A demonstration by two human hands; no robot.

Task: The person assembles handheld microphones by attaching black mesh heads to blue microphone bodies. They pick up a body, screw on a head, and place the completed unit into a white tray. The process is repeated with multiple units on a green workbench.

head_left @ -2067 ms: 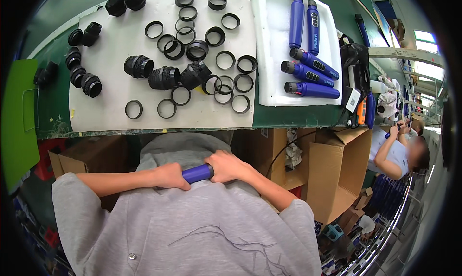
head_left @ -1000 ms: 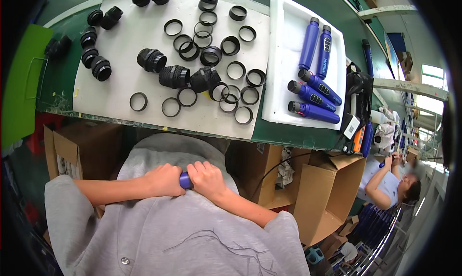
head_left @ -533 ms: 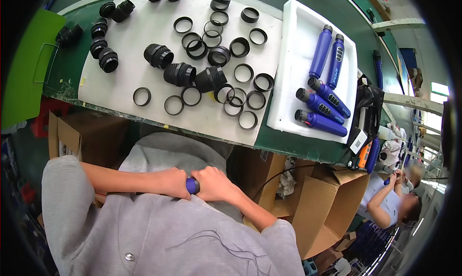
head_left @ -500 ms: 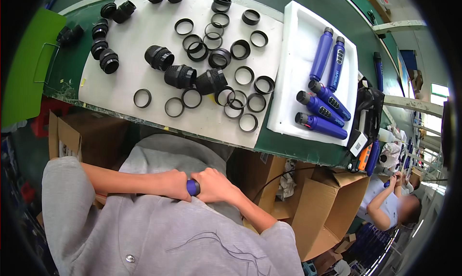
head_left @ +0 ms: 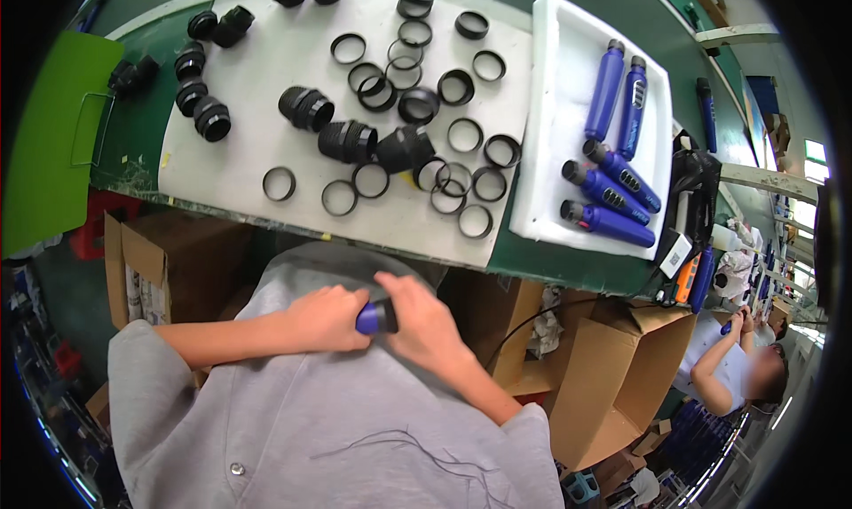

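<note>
Both hands meet close to the person's chest, below the near edge of the workbench. The left hand and the right hand are each closed around one end of a blue cylindrical tube (only a short blue and black stretch shows between them). Farther off, black rings and black threaded caps lie scattered on a white mat. To the right, a white tray holds finished blue tubes.

Blue cylinder (black tip); black rings; white tray.
</note>
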